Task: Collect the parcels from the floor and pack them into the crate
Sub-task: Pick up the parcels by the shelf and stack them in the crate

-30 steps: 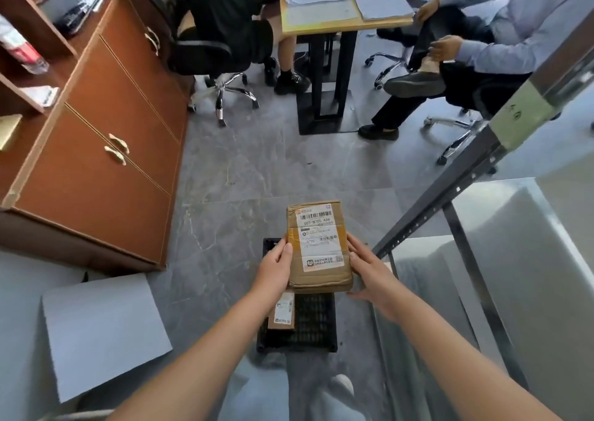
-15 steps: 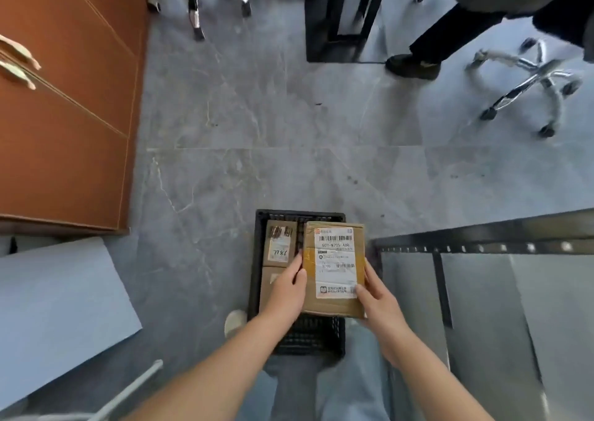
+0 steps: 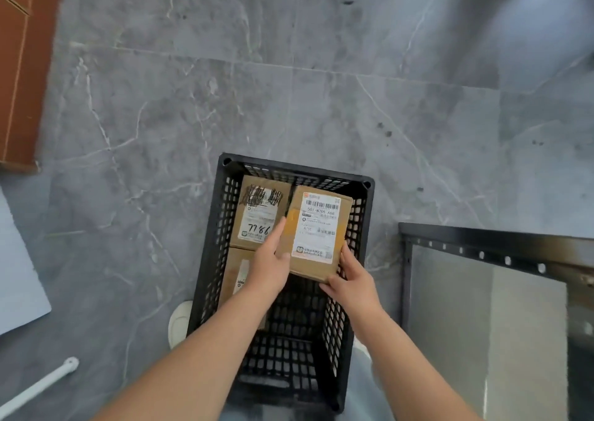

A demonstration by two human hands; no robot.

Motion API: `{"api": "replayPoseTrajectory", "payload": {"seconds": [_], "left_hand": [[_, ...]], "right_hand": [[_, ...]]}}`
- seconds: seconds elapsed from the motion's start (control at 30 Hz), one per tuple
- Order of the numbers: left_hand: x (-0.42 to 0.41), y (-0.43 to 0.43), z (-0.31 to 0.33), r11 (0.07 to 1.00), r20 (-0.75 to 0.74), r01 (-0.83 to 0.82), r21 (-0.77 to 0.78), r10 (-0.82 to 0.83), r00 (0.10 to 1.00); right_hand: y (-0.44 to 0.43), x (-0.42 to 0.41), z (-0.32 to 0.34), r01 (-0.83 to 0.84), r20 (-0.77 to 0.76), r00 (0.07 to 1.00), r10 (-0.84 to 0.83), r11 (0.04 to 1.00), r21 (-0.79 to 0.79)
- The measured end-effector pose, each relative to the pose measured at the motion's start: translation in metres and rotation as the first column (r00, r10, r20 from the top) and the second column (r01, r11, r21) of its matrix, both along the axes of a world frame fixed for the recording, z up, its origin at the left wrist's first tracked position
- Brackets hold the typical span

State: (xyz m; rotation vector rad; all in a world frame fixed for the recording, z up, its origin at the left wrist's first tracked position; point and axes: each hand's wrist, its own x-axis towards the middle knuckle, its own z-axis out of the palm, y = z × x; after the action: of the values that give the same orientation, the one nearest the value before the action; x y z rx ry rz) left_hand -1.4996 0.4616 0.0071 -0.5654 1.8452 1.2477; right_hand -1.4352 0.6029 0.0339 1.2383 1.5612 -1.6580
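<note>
Parcel (image 3: pixel 318 231): cardboard, label face up, positioned inside the outline of the black crate (image 3: pixel 212 259), in its far right section. Whether its underside touches the crate bottom cannot be told.

Left grip (image 3: pixel 273 259): closed on the parcel's left edge, thumb on the top face at the near left corner, fingers extended along the left side.

Right grip (image 3: pixel 350 282): closed on the parcel's near right corner, fingers curled round the near edge. The parcel extends to the far side of both grips.

Crate contents: a second parcel marked 7786 (image 3: pixel 260 218) lies far left, just beside the held parcel. A third parcel (image 3: pixel 239 276) lies near left, partly hidden by the left grip.

The crate stands on the grey floor (image 3: pixel 321 99), with a metal rack (image 3: pixel 482 247) to its right
</note>
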Motion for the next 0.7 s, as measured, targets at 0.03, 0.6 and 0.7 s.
{"api": "replayPoseTrajectory", "payload": {"seconds": [0.03,0.6,0.7], "left_hand": [[0.0,0.001,-0.014,1.0,-0.005,-0.023,-0.007,0.023,1.0],[0.014,0.023,-0.107,0.915,-0.241,-0.266,-0.303,0.196,0.951],[0.015,0.018,-0.102,0.933,-0.266,-0.226,-0.279,0.151,0.952]], "right_hand": [[0.001,-0.004,-0.016,0.009,0.004,1.0,-0.009,1.0,-0.015],[-0.029,-0.01,-0.125,0.055,0.033,0.997,-0.063,0.978,0.2],[-0.024,-0.02,-0.126,-0.007,0.012,1.0,0.004,0.965,0.261]]}}
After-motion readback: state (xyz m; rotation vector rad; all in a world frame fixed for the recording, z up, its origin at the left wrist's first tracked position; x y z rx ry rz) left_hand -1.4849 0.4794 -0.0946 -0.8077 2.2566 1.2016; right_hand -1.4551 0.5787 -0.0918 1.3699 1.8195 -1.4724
